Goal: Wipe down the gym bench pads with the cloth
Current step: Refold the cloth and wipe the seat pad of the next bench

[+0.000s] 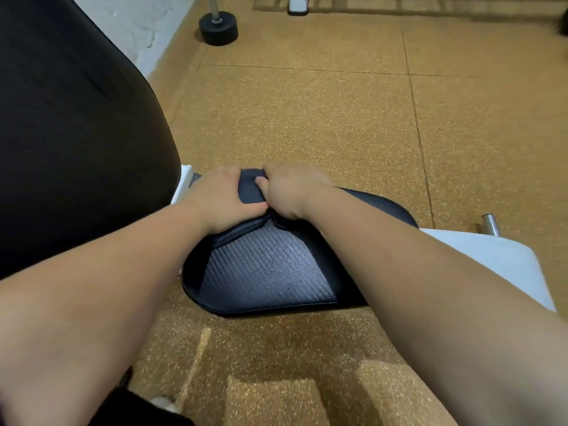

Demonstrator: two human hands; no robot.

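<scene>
Both hands were clenched on a dark cloth, bunched at the far end of the seat pad. Left hand gripped the cloth's left side, right hand its right side, thumb pressed into the fold; the hands nearly touched, cloth between them. The cloth sat directly under and between the hands, so neither was nearer (an even two-hand grip). The seat pad lay on the near side of both hands, its textured grey centre running from the knuckles back toward the person; its long axis appeared to run along the forearms' line, slightly angled to the right. The large black back pad rose just left of the left hand, well up and away. White frame showed under the right forearm. Judgement: the wipe looked set at the pad's far edge, and the next stroke likely called for pulling the cloth toward the body along that long axis. Far beyond the hands, a black weight sat on the cork-coloured floor.
</scene>
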